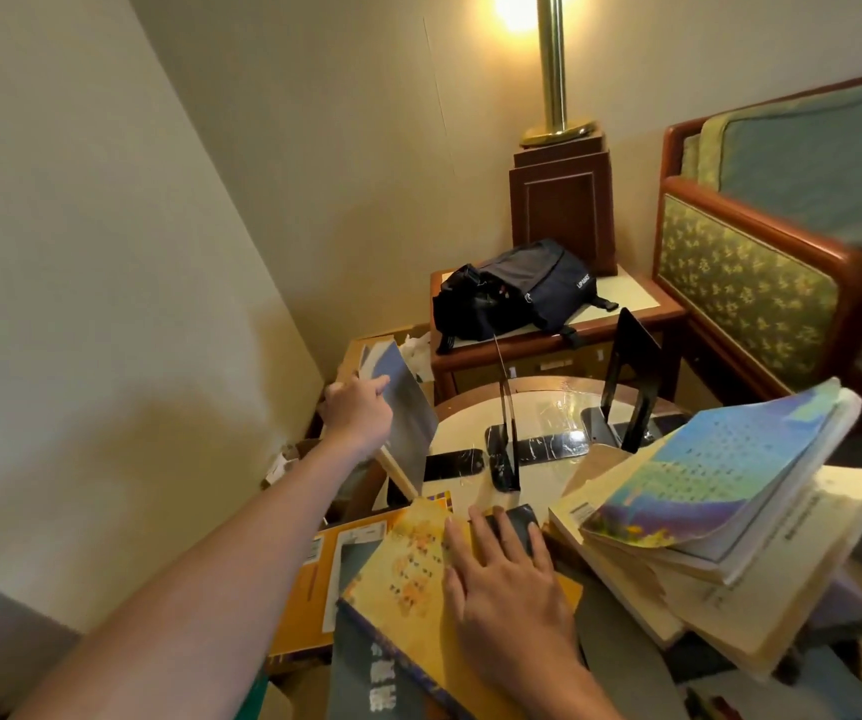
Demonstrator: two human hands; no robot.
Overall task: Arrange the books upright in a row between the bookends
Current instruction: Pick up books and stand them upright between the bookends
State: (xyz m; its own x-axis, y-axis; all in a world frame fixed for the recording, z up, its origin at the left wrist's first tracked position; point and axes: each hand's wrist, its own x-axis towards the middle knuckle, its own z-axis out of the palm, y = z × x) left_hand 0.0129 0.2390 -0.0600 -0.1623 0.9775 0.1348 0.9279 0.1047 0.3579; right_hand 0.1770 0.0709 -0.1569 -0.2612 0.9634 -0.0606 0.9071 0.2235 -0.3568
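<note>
Grey-blue book [404, 407] gripped by left hand [359, 415]; right hand [509, 571] rests flat, fingers straight, on yellow book [408, 569].

bookends [632, 366] black | left book [411, 413] grey-blue | near book [408, 576] yellow | bag [520, 291] navy

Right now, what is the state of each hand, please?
The left hand grips the blue-grey book, which is tilted.
The right hand is open, flat on the yellow book.

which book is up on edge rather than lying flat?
The blue-grey book held by the left hand at the left edge of the round table. The yellow book under the right hand and the worn stack at right lie flat.
</note>
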